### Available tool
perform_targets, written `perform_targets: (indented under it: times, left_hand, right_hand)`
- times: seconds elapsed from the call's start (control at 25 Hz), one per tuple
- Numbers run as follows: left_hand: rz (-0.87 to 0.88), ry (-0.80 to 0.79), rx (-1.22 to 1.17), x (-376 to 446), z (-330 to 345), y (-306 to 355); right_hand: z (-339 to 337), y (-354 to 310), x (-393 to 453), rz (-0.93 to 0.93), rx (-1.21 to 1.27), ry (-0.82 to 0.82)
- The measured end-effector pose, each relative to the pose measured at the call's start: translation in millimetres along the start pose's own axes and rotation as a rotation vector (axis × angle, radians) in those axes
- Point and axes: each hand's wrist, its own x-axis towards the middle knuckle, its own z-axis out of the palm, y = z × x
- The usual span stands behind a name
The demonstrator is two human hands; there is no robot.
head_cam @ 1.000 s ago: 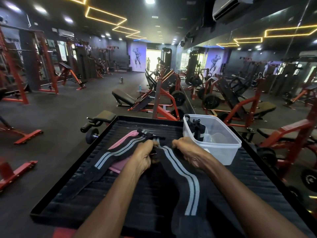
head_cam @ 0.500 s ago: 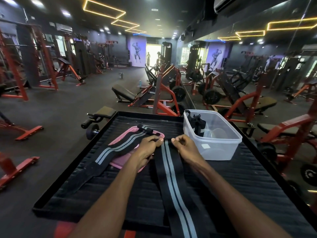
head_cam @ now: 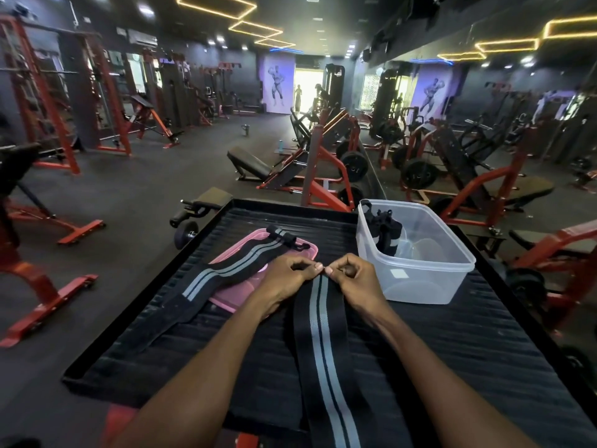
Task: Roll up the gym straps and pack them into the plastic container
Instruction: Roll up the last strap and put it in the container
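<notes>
A long black strap with grey stripes [head_cam: 323, 344] lies straight toward me on the black ribbed platform [head_cam: 468, 350]. My left hand [head_cam: 287, 279] and my right hand [head_cam: 352, 279] pinch its far end side by side, thumbs nearly touching. A second striped strap [head_cam: 223, 273] lies slanted to the left across a pink lid [head_cam: 300, 250]. A clear plastic container [head_cam: 420, 273] stands just right of my hands, with a rolled black strap [head_cam: 386, 232] in its far left corner.
The platform has a raised black rim [head_cam: 290, 206]. Beyond it stand red and black gym machines [head_cam: 329, 169], benches and weight plates. A small dumbbell [head_cam: 185, 232] lies on the floor off the platform's far left corner.
The strap in my hands has been straightened and laid flat toward me. Both hands moved to its far end and now pinch it close together.
</notes>
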Motion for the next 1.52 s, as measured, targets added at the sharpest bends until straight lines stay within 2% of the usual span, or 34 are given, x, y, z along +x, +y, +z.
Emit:
perform_targets:
  times: [0.16, 0.32, 0.56, 0.68, 0.84, 0.96, 1.08, 1.2, 1.32, 1.52]
  left_hand:
    - [0.091, 0.035, -0.047, -2.8, 1.5, 0.1]
    - [0.072, 0.016, -0.135, -7.4, -1.2, -1.0]
    - [0.124, 0.092, -0.146, -18.2, 4.0, 3.9]
    - [0.132, 0.093, -0.163, -21.8, 0.8, 2.4]
    - [0.081, 0.069, -0.276, -23.0, -0.6, 1.4]
    - [0.089, 0.096, -0.223, -22.6, 0.5, 0.4]
    - [0.095, 0.117, -0.219, -23.5, 0.9, 0.9]
    - [0.079, 0.067, -0.247, -23.5, -0.7, 0.3]
    - [-0.033, -0.007, -0.395, -25.5, -0.1, 1.7]
    - [0.054, 0.052, -0.234, -25.8, -3.4, 0.2]
  right_hand:
    - [-1.8, -2.3, -0.4, 0.018, 0.091, -0.105]
    - [1.1, -4.5, -0.5, -0.032, 0.111, -0.086]
    - [-0.1, -5.1, -3.5, 0.0, 0.191, -0.111]
    - [0.8, -5.8, -2.7, -0.001, 0.127, -0.132]
    - [-0.3, -8.9, -2.1, -0.063, 0.065, -0.096]
    - [-0.8, -5.9, -2.2, -0.069, 0.063, -0.114]
    - [1.3, -3.4, -2.8, 0.005, 0.043, -0.16]
    - [1.5, -3.3, -1.8, 0.012, -0.014, -0.14]
    - [2.0, -4.7, -1.2, -0.039, -0.024, -0.103]
    - [3.0, -3.5, -3.3, -0.049, -0.009, -0.117]
